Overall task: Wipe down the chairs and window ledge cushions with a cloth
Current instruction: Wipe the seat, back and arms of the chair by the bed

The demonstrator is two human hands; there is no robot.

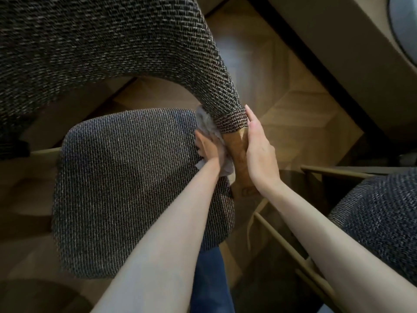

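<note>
Observer: Cloth (206, 125) position?

Checker: Pale and bunched; pressed against the inner side of the wooden post (234, 145), where the end of the backrest (101, 53) comes down beside the chair seat (126, 188); part shows above the left hand (211, 150), part below the wrist.

Observer: Left fingers?

Checker: Curled into the cloth, gripping it; tips mostly hidden in the folds; forearm lies across the right edge of the chair seat.

Observer: Right hand (259, 154)?

Checker: Flat against the outer side of the same post; fingers straight and pressed together, tips reaching up onto the woven fabric at the backrest end; thumb's position not clear; nothing held.

Observer: So the post sits between the two hands?

Checker: Yes; cloth on one side, bare palm on the other.

Observer: Surroundings?

Checker: Chair seat and backrest both in dark woven fabric; second chair (379, 211) in like fabric at lower right, beyond the right forearm; wooden floor (282, 98) in angled planks beneath; blue trouser leg (209, 279) at the bottom edge, between the arms.
</note>
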